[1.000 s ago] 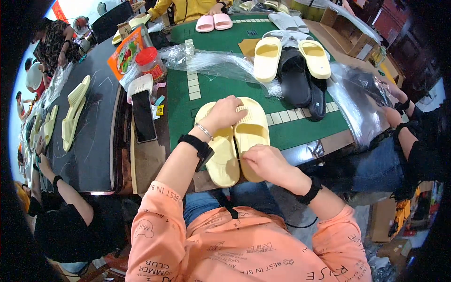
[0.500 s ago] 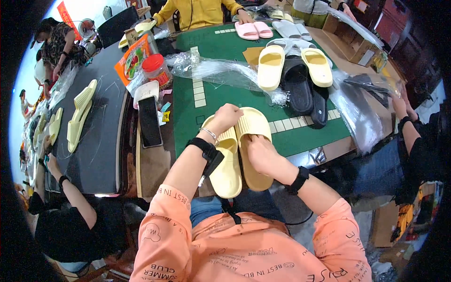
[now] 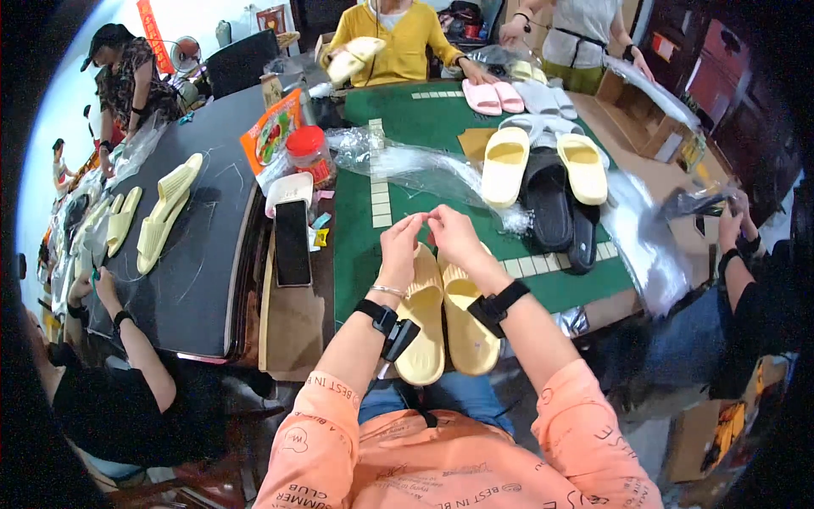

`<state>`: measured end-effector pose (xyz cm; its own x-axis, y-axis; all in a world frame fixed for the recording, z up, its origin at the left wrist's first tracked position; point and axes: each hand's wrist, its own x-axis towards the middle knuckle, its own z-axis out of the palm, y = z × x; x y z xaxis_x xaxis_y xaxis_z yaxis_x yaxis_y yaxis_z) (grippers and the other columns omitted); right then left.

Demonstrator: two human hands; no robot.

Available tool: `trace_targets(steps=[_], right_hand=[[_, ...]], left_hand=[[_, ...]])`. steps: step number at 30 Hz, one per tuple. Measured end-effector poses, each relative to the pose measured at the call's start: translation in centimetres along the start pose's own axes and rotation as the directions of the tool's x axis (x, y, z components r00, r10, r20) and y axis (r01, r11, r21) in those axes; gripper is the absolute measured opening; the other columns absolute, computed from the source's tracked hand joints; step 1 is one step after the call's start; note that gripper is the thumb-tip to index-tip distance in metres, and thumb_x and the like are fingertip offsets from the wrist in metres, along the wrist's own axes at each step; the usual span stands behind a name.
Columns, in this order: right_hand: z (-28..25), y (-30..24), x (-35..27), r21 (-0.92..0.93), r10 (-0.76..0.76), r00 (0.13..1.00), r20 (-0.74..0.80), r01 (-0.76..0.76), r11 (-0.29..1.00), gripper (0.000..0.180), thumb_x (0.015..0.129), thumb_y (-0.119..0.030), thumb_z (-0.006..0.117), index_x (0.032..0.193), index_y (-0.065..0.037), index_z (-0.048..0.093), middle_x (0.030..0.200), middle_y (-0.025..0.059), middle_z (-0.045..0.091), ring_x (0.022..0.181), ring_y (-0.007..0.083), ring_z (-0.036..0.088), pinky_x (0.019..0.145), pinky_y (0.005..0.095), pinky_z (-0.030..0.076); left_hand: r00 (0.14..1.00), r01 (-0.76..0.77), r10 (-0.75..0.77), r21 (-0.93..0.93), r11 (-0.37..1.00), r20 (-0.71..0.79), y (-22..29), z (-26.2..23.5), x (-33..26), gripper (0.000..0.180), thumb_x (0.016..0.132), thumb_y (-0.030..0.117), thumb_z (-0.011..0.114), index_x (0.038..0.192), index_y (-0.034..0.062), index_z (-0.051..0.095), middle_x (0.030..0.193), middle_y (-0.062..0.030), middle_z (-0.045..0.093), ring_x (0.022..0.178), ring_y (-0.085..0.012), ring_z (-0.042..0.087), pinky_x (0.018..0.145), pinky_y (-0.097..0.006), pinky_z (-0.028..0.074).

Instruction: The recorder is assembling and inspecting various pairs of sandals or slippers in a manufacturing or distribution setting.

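Observation:
A pair of pale yellow slippers lies side by side at the near edge of the green mat, toes pointing away from me: the left slipper [image 3: 421,343] and the right slipper [image 3: 471,335]. Over their toe ends, my left hand [image 3: 402,249] and my right hand [image 3: 455,241] meet with fingertips pinched together. Whatever sits between the fingertips is too small to make out. Both hands partly cover the slippers' ribbed straps. Farther right, another yellow pair [image 3: 506,170] rests on black slippers [image 3: 547,204], with grey ones behind.
Clear plastic bags [image 3: 424,161] stretch across the green mat [image 3: 360,263]. A phone [image 3: 292,244], a red-lidded jar [image 3: 309,153] and an orange packet [image 3: 270,127] stand to the left. Pink slippers [image 3: 492,97] and an open cardboard box [image 3: 632,114] lie farther back. Co-workers handle things around the table.
My right hand has come out of the right slipper, and my left hand has left the strap area; the two now meet fingertip to fingertip. The person in yellow opposite has raised a pale slipper.

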<state>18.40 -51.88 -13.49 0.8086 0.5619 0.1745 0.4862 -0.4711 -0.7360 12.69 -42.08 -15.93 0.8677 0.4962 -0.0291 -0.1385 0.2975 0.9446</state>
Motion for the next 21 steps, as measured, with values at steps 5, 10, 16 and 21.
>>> trace_targets(steps=[5, 10, 16, 21], right_hand=[[2.5, 2.2, -0.6, 0.292, 0.028, 0.996, -0.089, 0.000, 0.956, 0.023, 0.086, -0.022, 0.044, 0.094, -0.001, 0.050, 0.085, 0.0159, 0.059, 0.079, 0.0317, 0.057, 0.069, 0.0365, 0.044], [1.9, 1.0, -1.0, 0.468, 0.036, 0.993, 0.109, -0.083, 0.880, 0.016, 0.086, -0.014, 0.049, 0.094, 0.000, 0.048, 0.083, 0.0093, 0.058, 0.074, 0.0136, 0.056, 0.065, 0.0266, 0.044], [2.0, 1.8, -0.7, 0.509, -0.006, 1.000, -0.011, 0.011, 0.861, 0.009, 0.080, -0.008, 0.054, 0.084, 0.000, 0.052, 0.073, 0.0100, 0.060, 0.067, 0.0158, 0.058, 0.060, 0.0279, 0.046], [3.4, 2.8, -0.8, 0.450, 0.007, 0.990, -0.138, 0.056, 0.891, 0.008, 0.079, -0.008, 0.053, 0.078, 0.000, 0.051, 0.069, 0.0117, 0.057, 0.064, 0.0176, 0.055, 0.058, 0.0303, 0.045]], left_hand=[[0.990, 0.136, -0.125, -0.270, 0.953, 0.056, -0.5, -0.3, 0.1, 0.023, 0.085, 0.022, 0.051, 0.098, 0.0050, 0.061, 0.054, 0.0091, 0.033, 0.046, -0.0022, 0.026, 0.043, -0.019, 0.020], [0.986, 0.148, -0.120, -0.290, 0.945, 0.111, -2.1, -1.4, 1.1, 0.050, 0.090, 0.045, 0.033, 0.125, 0.0087, 0.036, 0.065, 0.0031, 0.047, 0.055, -0.0064, 0.041, 0.051, -0.020, 0.033], [0.989, 0.134, -0.115, -0.246, 0.960, 0.088, -2.1, 1.0, 0.8, 0.054, 0.089, 0.050, 0.029, 0.125, 0.0103, 0.034, 0.078, -0.0023, 0.055, 0.068, -0.0086, 0.049, 0.059, -0.021, 0.040], [0.985, 0.156, -0.170, -0.254, 0.955, -0.034, -0.1, 2.7, -1.4, 0.039, 0.090, 0.039, 0.033, 0.106, 0.0095, 0.053, 0.071, 0.0029, 0.050, 0.062, -0.0077, 0.042, 0.055, -0.021, 0.034]])
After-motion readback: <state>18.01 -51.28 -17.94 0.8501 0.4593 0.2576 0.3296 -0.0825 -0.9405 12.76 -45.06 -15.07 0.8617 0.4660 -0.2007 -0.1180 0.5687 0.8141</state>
